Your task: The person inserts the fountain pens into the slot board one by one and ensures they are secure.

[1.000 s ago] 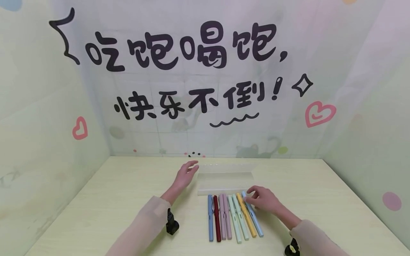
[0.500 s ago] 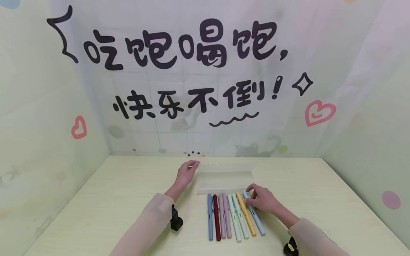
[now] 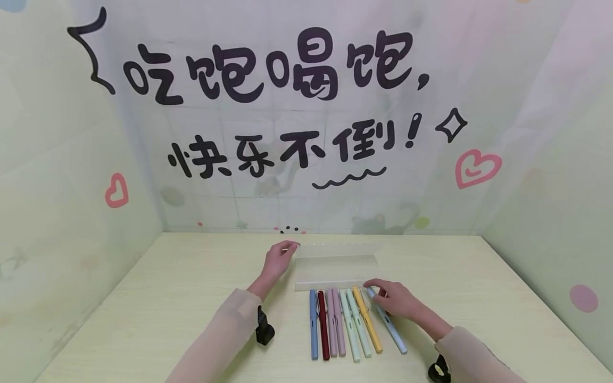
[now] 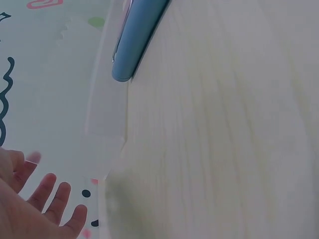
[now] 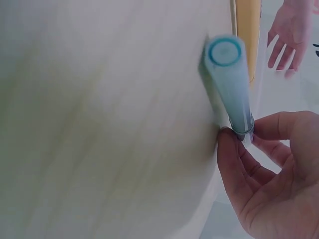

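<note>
My left hand [image 3: 279, 259] is at the back left corner of a clear plastic case [image 3: 335, 270], its thumb and index finger pinching the raised transparent edge. In the left wrist view that hand [image 4: 35, 206] has its other fingers spread. My right hand [image 3: 396, 299] pinches a light blue pen [image 3: 395, 332] near its far end; the right wrist view has the pen [image 5: 232, 89] tilted between thumb and fingers. Left of it lie a yellow pen [image 3: 369, 322], two mint pens [image 3: 353, 330], two purple pens [image 3: 333, 327], a dark red pen [image 3: 324, 327] and a blue pen [image 3: 314, 327].
The pens lie side by side in front of the case on a pale wooden table [image 3: 167, 319]. A printed backdrop [image 3: 306, 207] stands behind the table, with side walls left and right. A black wrist camera [image 3: 264, 329] hangs by the left sleeve.
My left hand has closed its thumb and finger on the case's edge. In my right hand, the light blue pen's near end has swung right, away from the yellow pen.
</note>
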`<state>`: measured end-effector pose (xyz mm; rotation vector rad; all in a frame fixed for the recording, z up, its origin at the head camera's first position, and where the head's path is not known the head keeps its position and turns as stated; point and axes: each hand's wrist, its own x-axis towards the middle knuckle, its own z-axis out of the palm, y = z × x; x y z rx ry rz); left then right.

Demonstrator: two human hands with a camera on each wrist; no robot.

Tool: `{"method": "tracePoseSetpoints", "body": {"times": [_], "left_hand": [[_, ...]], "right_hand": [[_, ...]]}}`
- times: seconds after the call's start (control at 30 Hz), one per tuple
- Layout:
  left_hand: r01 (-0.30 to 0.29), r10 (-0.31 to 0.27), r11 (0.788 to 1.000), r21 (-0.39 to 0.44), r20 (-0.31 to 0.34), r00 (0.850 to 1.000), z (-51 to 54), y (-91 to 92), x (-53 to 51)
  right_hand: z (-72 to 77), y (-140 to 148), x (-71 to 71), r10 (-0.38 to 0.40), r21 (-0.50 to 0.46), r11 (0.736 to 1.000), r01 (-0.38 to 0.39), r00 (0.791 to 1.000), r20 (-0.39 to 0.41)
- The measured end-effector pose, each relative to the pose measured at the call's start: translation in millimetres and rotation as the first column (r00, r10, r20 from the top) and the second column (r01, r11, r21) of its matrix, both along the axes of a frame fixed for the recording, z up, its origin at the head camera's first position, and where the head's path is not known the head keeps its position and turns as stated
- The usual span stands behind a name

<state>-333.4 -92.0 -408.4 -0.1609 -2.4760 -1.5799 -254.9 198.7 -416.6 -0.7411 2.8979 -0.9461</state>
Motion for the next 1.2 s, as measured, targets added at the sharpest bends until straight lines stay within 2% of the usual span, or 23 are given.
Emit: {"method": "tracePoseSetpoints", "body": {"times": [0.47, 0.73, 0.93, 1.03, 1.07, 1.2], "left_hand": [[-0.020, 0.020, 1.000, -0.005, 0.001, 1.000, 0.0, 1.0, -0.5], [-0.021, 0.021, 1.000, -0.008, -0.006, 1.000, 0.5, 1.4, -0.6], [-0.027, 0.027, 1.000, 0.000, 0.005, 1.000, -1.1, 1.7, -1.7], [-0.021, 0.022, 1.000, 0.012, -0.005, 1.000, -2.6, 1.8, -2.0], [-0.018, 0.018, 1.000, 0.013, -0.033, 0.999, -3.6, 1.6, -2.2], [-0.025, 0.026, 1.000, 0.007, -0.044, 0.999, -4.7, 2.0, -3.4]], "right_hand": [[0.4, 6.7, -1.6, 0.045, -0.015, 0.999, -0.045, 0.998, 0.052], [-2.0, 6.7, -3.1, 0.036, -0.104, 0.994, -0.023, 0.991, 0.129], [-3.0, 8.4, -5.2, 0.052, -0.173, 0.984, -0.035, 0.994, 0.096], [-0.6, 8.5, -6.2, 0.025, -0.191, 0.982, -0.005, 0.995, 0.100], [0.6, 8.4, -6.6, 0.015, -0.200, 0.980, 0.007, 0.994, 0.110], [6.7, 9.4, -8.9, 0.002, -0.283, 0.958, 0.049, 0.985, 0.174]]}}
